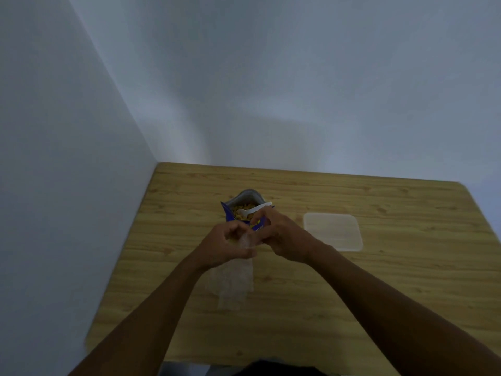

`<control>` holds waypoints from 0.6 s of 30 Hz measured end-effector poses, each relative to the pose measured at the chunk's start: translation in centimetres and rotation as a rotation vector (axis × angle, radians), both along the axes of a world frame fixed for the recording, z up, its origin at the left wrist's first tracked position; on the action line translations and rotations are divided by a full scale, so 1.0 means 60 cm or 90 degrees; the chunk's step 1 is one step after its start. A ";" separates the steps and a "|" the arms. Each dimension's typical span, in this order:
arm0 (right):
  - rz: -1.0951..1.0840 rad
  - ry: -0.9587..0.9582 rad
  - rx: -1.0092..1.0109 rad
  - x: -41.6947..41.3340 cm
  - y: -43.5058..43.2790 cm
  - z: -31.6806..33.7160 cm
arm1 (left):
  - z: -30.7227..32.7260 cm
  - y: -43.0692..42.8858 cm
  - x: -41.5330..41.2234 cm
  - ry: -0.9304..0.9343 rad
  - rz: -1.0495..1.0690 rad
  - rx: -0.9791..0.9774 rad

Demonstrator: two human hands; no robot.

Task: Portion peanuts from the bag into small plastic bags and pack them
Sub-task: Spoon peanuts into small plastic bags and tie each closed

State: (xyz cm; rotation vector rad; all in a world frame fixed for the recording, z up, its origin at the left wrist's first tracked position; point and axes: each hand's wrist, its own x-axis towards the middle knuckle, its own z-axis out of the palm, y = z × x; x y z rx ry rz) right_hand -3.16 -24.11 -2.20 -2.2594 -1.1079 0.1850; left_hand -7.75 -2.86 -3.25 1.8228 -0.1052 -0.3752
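Both hands (226, 244) on small plastic bag (247, 241)

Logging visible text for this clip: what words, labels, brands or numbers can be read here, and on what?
No text is legible.
peanut bag: yellow print on its blue front, blurred and partly behind the right hand; unreadable.
small plastic bag, held between the left hand and the right hand: no print visible.
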 end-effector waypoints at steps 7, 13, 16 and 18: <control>-0.105 0.156 0.085 -0.011 0.007 0.011 | -0.010 -0.004 0.010 -0.015 0.027 -0.029; -0.178 0.249 0.113 -0.009 0.014 0.003 | -0.013 -0.014 0.010 -0.069 0.027 0.062; -0.171 0.272 0.106 -0.008 0.012 0.002 | -0.012 -0.015 0.009 -0.119 0.022 0.143; -0.165 0.272 0.097 -0.006 0.013 0.006 | -0.014 -0.013 0.010 -0.145 -0.002 0.175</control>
